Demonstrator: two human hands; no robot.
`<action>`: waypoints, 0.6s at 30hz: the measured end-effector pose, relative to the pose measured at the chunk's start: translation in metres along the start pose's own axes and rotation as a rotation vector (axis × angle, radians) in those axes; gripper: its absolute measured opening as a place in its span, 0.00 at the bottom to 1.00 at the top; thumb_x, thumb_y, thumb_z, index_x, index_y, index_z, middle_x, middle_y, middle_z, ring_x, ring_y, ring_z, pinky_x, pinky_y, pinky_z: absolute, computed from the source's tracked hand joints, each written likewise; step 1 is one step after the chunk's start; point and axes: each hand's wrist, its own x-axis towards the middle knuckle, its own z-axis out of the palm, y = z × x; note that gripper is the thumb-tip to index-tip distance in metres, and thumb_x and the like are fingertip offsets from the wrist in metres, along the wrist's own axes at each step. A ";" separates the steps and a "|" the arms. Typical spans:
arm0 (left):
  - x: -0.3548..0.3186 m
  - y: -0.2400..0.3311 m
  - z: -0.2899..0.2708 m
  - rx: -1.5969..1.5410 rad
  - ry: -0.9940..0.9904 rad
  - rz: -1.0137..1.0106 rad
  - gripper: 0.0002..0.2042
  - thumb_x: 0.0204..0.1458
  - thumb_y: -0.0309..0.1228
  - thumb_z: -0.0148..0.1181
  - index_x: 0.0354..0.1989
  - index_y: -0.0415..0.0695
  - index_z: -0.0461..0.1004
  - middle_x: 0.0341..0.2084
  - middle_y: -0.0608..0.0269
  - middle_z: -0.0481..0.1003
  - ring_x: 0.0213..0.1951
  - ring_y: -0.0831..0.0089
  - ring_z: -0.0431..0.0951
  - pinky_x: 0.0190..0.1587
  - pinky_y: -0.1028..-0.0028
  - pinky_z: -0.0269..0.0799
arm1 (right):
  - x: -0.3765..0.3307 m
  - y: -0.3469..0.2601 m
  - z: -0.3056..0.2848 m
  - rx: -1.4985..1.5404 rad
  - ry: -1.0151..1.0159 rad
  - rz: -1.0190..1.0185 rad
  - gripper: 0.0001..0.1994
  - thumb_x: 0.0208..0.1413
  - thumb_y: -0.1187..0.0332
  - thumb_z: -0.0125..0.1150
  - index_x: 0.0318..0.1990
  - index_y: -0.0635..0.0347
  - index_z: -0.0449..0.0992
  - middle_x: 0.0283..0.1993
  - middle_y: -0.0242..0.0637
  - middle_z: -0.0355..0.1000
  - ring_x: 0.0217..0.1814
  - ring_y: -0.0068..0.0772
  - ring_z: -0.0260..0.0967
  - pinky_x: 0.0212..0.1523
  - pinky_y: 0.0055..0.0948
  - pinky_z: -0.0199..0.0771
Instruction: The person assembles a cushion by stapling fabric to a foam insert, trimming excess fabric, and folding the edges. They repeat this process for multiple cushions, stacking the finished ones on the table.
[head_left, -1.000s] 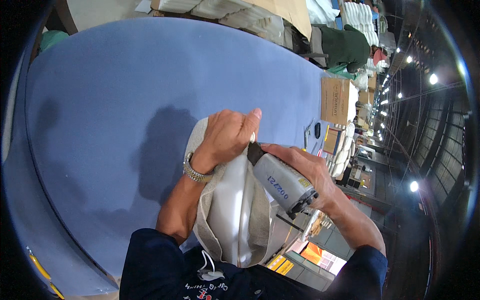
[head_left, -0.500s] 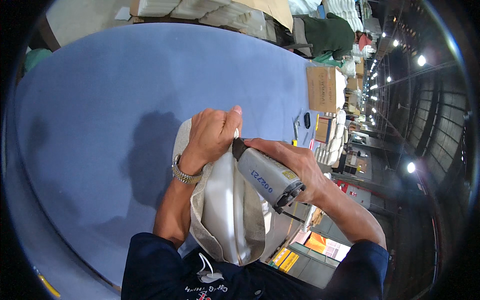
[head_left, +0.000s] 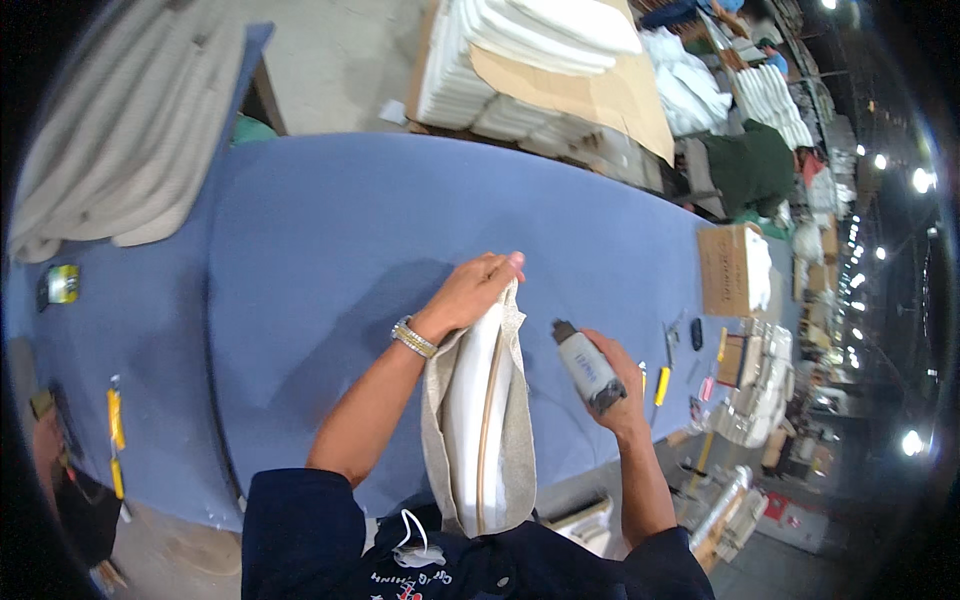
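A long padded piece stands against my body, with grey-beige fabric (head_left: 434,415) wrapped round white foam (head_left: 466,405) and a thin wooden strip (head_left: 488,430) along its open side. My left hand (head_left: 472,292), with a watch at the wrist, is closed on the fabric at the far end of this piece. To the right, held apart from the piece, is a grey staple gun (head_left: 584,362) with a black nose. My right hand (head_left: 622,388) is wrapped round it; its handle is hidden under the fingers.
A blue table (head_left: 330,220) spreads ahead. Grey fabric (head_left: 150,130) lies at its far left. Yellow-handled cutters (head_left: 662,385) and other hand tools lie at the right, near a cardboard box (head_left: 726,270). White foam pieces (head_left: 560,35) are stacked beyond. A co-worker (head_left: 748,168) bends at the far right.
The staple gun has moved right, away from the fabric edge where its nose was. My left hand still grips the far end. The view has swung left, bringing the left part of the table into sight.
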 end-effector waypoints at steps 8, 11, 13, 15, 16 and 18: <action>-0.038 0.055 0.008 0.618 0.173 -0.257 0.40 0.53 0.50 0.64 0.68 0.33 0.64 0.58 0.38 0.75 0.60 0.45 0.75 0.65 0.60 0.68 | -0.105 0.155 0.057 -0.155 0.159 0.325 0.32 0.50 0.69 0.71 0.65 0.58 0.71 0.71 0.56 0.61 0.67 0.59 0.67 0.65 0.48 0.69; -0.078 0.087 0.000 0.581 0.374 -0.173 0.37 0.54 0.41 0.64 0.69 0.32 0.62 0.60 0.36 0.74 0.62 0.47 0.74 0.66 0.62 0.67 | -0.111 0.130 0.061 0.116 0.225 0.245 0.28 0.54 0.63 0.71 0.63 0.59 0.73 0.69 0.55 0.65 0.69 0.58 0.66 0.69 0.49 0.65; -0.127 0.128 0.006 0.478 0.450 -0.069 0.37 0.53 0.37 0.64 0.70 0.31 0.60 0.61 0.35 0.72 0.63 0.46 0.73 0.66 0.61 0.67 | -0.119 0.119 0.064 0.321 0.259 0.171 0.26 0.55 0.63 0.70 0.61 0.60 0.75 0.66 0.54 0.69 0.68 0.58 0.67 0.68 0.47 0.66; -0.170 0.165 0.031 0.580 0.507 0.240 0.37 0.53 0.31 0.64 0.71 0.32 0.59 0.63 0.35 0.71 0.63 0.47 0.74 0.63 0.63 0.70 | -0.116 0.100 0.039 0.538 0.255 0.156 0.23 0.59 0.63 0.68 0.60 0.61 0.76 0.62 0.52 0.73 0.65 0.50 0.71 0.65 0.43 0.70; -0.195 0.189 0.053 0.658 0.520 0.330 0.38 0.53 0.29 0.64 0.72 0.33 0.57 0.63 0.35 0.70 0.62 0.47 0.75 0.62 0.63 0.71 | -0.113 0.086 0.016 0.607 0.203 0.166 0.23 0.60 0.63 0.66 0.61 0.62 0.75 0.62 0.51 0.73 0.65 0.46 0.72 0.64 0.41 0.71; -0.233 0.225 0.105 0.757 0.549 0.475 0.40 0.51 0.27 0.65 0.74 0.34 0.55 0.64 0.35 0.69 0.61 0.46 0.76 0.59 0.63 0.74 | -0.103 0.067 -0.027 0.736 0.374 -0.036 0.22 0.64 0.66 0.63 0.63 0.65 0.73 0.62 0.49 0.73 0.66 0.42 0.71 0.65 0.37 0.70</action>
